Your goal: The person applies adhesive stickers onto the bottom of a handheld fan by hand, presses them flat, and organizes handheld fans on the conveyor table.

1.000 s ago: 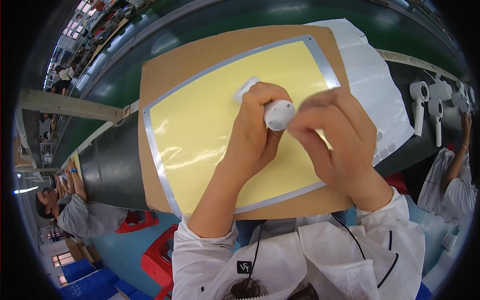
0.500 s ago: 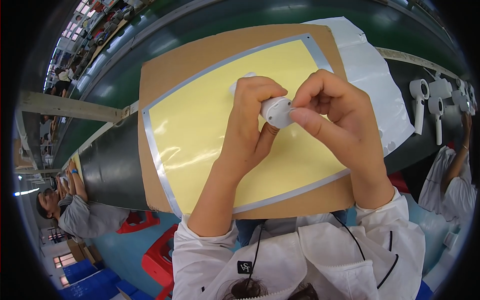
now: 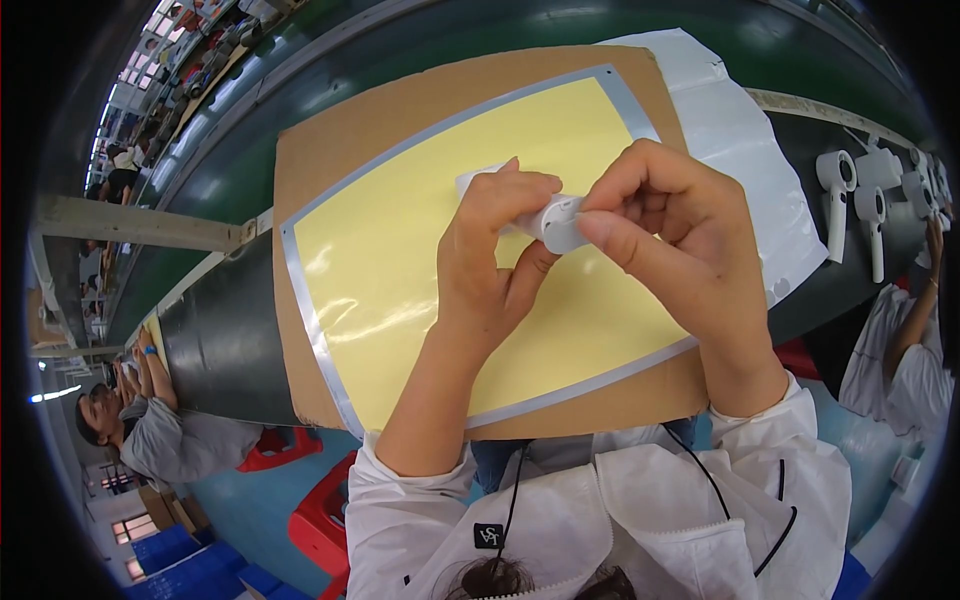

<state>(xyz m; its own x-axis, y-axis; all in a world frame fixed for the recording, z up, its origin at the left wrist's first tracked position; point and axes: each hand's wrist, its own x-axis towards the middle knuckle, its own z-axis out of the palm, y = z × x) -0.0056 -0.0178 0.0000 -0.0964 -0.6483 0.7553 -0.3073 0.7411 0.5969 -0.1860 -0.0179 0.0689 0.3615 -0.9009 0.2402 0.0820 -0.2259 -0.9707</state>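
My left hand point(image 3: 475, 265) is wrapped round a white plastic part point(image 3: 563, 232) with a rounded body and a flat, round end that faces me. Its far portion sticks out beyond my left fingers, and the middle is hidden by them. Close against the edge of the round end, my right hand point(image 3: 690, 235) pinches with thumb and forefinger. Whatever lies between those two fingertips is too small to make out. Both hands are above a yellow sheet point(image 3: 400, 260) with a grey border.
Brown cardboard point(image 3: 330, 150) lies under the sheet on a dark conveyor belt point(image 3: 225, 320). White plastic sheeting point(image 3: 740, 150) covers the right side. Farther right are several white handheld fans point(image 3: 836, 200) near another person's arm point(image 3: 932, 270). A red stool point(image 3: 320, 520) stands at lower left.
The white part has tilted slightly, and my left hand has shifted a little left and down with its fingers loosened somewhat. The right hand keeps its pinch at the round end.
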